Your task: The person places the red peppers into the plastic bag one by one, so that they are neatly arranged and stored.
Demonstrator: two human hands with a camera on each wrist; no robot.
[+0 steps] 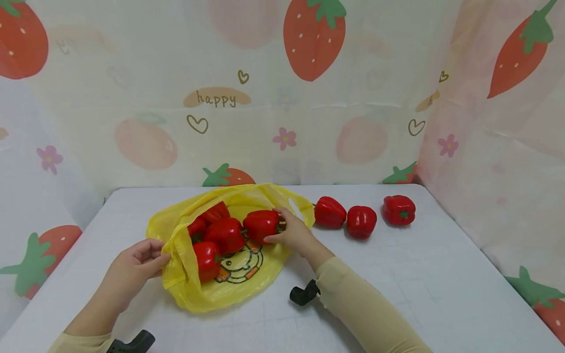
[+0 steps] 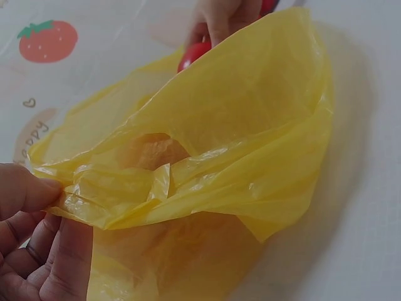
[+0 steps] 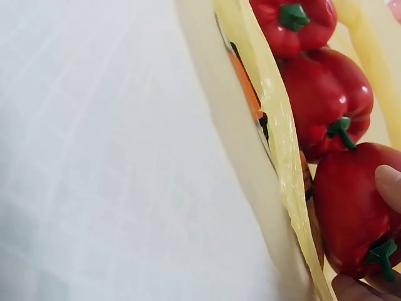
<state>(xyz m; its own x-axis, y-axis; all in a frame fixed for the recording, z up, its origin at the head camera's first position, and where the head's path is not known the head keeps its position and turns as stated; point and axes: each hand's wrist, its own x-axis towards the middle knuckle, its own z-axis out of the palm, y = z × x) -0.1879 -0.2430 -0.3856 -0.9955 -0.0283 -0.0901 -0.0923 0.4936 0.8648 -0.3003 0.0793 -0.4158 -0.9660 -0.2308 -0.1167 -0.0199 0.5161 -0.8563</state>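
Observation:
A yellow plastic bag [image 1: 194,296] lies with its mouth spread wide, showing part of a printed cartoon. My left hand [image 1: 134,264] pinches the left edge of the mouth between thumb and fingers; the left wrist view shows the thin plastic [image 2: 250,182] bunched at the fingertips. At the right side of the opening, my right hand [image 1: 296,236] grips a red bell pepper [image 1: 260,224] with a green stem. Its thumb [image 3: 390,188] lies along the pepper's side in the right wrist view. Several more red bell peppers [image 1: 226,235] sit in the bag, left of the held one.
Three red bell peppers rest on the white table [image 1: 397,294] right of the bag: one pepper [image 1: 330,213] close to its edge, another pepper [image 1: 361,222] beside that, and a third pepper [image 1: 399,210] farther right. A strawberry-print curtain [image 1: 273,113] hangs behind the table.

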